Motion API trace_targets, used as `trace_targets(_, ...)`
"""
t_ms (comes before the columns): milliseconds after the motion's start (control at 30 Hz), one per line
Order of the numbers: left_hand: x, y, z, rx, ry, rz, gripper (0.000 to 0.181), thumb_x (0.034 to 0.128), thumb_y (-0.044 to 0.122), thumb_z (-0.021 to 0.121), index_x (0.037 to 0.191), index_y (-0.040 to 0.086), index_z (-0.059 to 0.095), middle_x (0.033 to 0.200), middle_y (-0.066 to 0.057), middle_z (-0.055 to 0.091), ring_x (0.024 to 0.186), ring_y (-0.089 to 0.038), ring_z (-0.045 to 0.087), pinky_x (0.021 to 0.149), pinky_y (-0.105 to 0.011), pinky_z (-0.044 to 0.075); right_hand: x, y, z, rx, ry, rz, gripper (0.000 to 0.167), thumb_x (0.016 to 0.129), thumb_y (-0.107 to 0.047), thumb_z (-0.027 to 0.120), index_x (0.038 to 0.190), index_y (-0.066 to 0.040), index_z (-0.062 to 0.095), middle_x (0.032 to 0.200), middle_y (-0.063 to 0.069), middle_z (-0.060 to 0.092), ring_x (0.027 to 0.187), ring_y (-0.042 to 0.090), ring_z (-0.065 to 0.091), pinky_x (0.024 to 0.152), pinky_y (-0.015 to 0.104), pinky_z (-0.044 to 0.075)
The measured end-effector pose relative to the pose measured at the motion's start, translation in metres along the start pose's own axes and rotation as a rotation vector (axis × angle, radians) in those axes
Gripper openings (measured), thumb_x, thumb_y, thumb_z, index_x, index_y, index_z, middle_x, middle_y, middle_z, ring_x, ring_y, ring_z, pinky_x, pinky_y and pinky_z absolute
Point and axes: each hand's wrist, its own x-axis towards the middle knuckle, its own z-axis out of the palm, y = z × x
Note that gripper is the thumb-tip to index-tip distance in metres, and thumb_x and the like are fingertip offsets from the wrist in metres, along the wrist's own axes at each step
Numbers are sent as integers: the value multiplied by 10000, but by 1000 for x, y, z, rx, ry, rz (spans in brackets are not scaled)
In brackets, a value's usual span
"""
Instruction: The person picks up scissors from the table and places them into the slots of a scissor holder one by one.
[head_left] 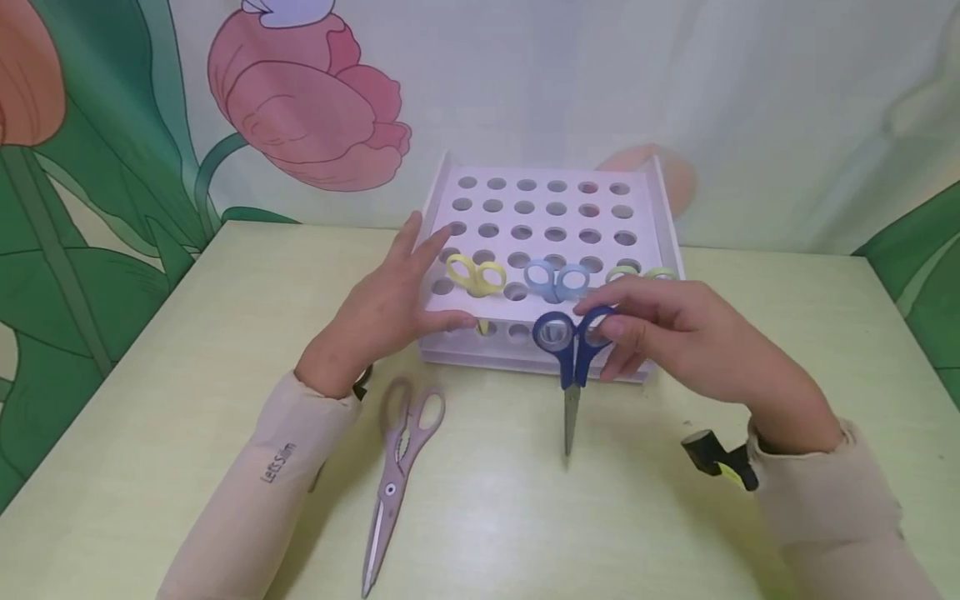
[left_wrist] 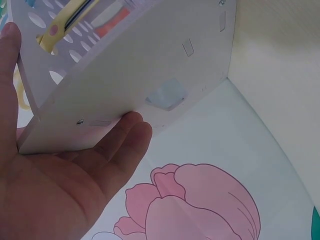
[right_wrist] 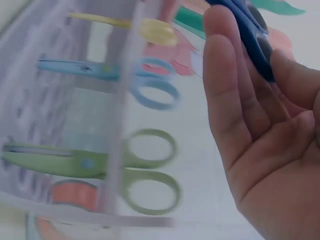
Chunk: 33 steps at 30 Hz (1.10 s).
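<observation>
My left hand [head_left: 375, 308] grips the left front corner of a white two-tier rack [head_left: 517, 312] with rows of round holes. In the left wrist view its fingers lie against the rack's side panel [left_wrist: 120, 95]. My right hand [head_left: 690, 333] pinches the right handle loop of dark blue scissors [head_left: 566, 367], which hang blade down just before the rack's front edge. Yellow scissors [head_left: 474, 283], light blue scissors [head_left: 555, 287] and green scissors [right_wrist: 90, 162] stand in front holes, handles up. The dark blue blades are outside the right wrist view.
Large mauve scissors [head_left: 392, 492] lie on the pale table [head_left: 510, 533], left of the middle and in front of the rack. Behind the table hangs a backdrop with a pink flower [head_left: 300, 108].
</observation>
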Motion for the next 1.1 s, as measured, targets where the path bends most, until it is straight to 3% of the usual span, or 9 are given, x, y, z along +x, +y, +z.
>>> trace_targets(200,-1,-1,0,-4,5,8,1107,781,555,831,1629,194,217,1686,-112,-23,1393,-379,400,932,-478,497,3,-12,-18,154,128,-218,191,990,135,509,1124,115,645,937,196,721,711,266,718,653,328,583)
trace_targets(467,-1,-1,-1,3,5,4,1099,788,540,832,1632,214,208,1686,-113,-28,1387,-392,405,950,-503,487,5,-27,-27,392,452,-240,217,992,49,583,1129,218,586,931,282,685,657,319,692,676,367,585)
trace_targets(700,0,-1,0,3,7,11,1104,785,549,830,1632,214,206,1686,-115,-27,1395,-396,395,960,-512,479,12,-30,-34,568,702,-402,311,964,41,634,1133,278,524,1001,371,643,649,376,674,653,422,589)
trace_targets(900,0,-1,-1,0,8,12,1109,783,552,831,1633,223,199,1687,-104,-38,1401,-398,385,963,-514,477,18,-22,-41,618,767,-474,314,933,78,663,1106,297,518,980,416,616,636,413,660,654,439,589)
trace_targets(1100,-1,-1,0,-7,-2,4,1106,785,546,832,1633,222,201,1687,-101,-44,1411,-398,371,971,-515,474,22,-3,-45,499,770,-358,289,941,30,678,1119,238,587,951,303,678,659,346,689,671,380,592)
